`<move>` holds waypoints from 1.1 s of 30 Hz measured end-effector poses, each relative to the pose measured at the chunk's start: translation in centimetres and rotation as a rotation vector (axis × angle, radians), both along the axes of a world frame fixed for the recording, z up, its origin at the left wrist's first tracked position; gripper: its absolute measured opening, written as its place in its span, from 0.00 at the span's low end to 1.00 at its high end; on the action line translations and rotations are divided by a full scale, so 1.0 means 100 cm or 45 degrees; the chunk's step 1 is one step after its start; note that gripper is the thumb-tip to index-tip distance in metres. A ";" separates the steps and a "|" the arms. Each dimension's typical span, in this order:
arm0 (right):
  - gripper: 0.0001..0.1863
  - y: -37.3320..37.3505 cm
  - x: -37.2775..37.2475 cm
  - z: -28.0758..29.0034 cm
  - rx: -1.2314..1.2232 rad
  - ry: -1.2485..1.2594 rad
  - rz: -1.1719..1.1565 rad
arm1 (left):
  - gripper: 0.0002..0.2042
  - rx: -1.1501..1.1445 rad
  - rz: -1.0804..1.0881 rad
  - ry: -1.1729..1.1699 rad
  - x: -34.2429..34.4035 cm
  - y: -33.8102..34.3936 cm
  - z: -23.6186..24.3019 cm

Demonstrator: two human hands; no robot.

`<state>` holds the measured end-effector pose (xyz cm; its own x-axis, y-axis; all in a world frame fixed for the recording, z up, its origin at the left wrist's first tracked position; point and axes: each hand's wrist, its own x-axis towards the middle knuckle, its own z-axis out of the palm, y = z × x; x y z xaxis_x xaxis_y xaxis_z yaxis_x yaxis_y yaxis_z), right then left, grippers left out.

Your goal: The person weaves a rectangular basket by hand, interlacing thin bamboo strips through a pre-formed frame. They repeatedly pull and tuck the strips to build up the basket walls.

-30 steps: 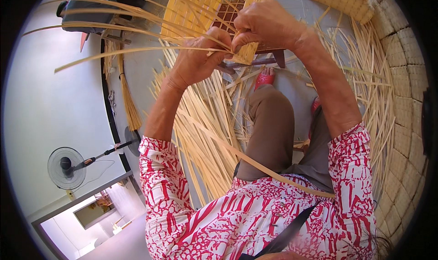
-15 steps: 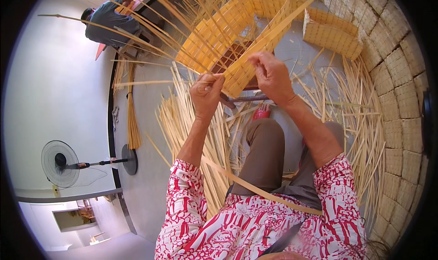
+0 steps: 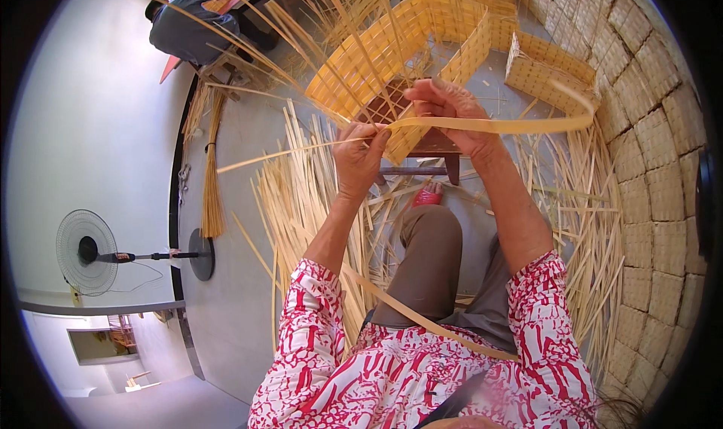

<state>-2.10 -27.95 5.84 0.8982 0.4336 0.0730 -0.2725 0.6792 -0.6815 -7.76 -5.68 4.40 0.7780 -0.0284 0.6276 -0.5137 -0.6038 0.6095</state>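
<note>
A half-woven basket (image 3: 367,61) of yellow bamboo strips rests on a small brown wooden stool (image 3: 444,144) in front of me, its long loose stakes fanning up and away. My left hand (image 3: 357,160) is closed at the basket's near corner, pinching a flat bamboo strip (image 3: 527,125) there. That strip stretches right across my right hand (image 3: 457,116) and curls back at its far end. The right hand's fingers are extended, with the strip lying against the palm rather than gripped. A thin bamboo stake (image 3: 286,156) sticks out leftward from the left hand.
Loose bamboo strips (image 3: 301,203) cover the floor on both sides of my legs. Stacked woven baskets (image 3: 648,165) wall the right side, with another woven basket (image 3: 546,75) before them. A broom (image 3: 213,180) and standing fan (image 3: 87,250) are left; a seated person (image 3: 192,30) works beyond.
The flat strip, earlier lying along the basket's near side, now bends out to the right across my right hand. The right hand has opened its fingers; the left stays pinched at the corner.
</note>
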 end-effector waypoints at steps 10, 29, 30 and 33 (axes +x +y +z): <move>0.15 0.021 -0.017 0.006 -0.478 -0.593 -0.308 | 0.05 -0.217 -0.030 0.060 -0.003 -0.005 -0.004; 0.13 0.003 0.001 -0.024 0.499 0.666 -0.668 | 0.06 -0.440 -0.117 0.038 0.005 -0.009 -0.018; 0.13 0.005 -0.003 -0.021 0.474 0.667 -0.680 | 0.05 -0.424 -0.070 0.033 0.006 -0.008 -0.019; 0.13 0.015 -0.019 -0.014 0.304 0.527 -0.766 | 0.03 -0.320 0.050 -0.024 0.008 -0.008 -0.017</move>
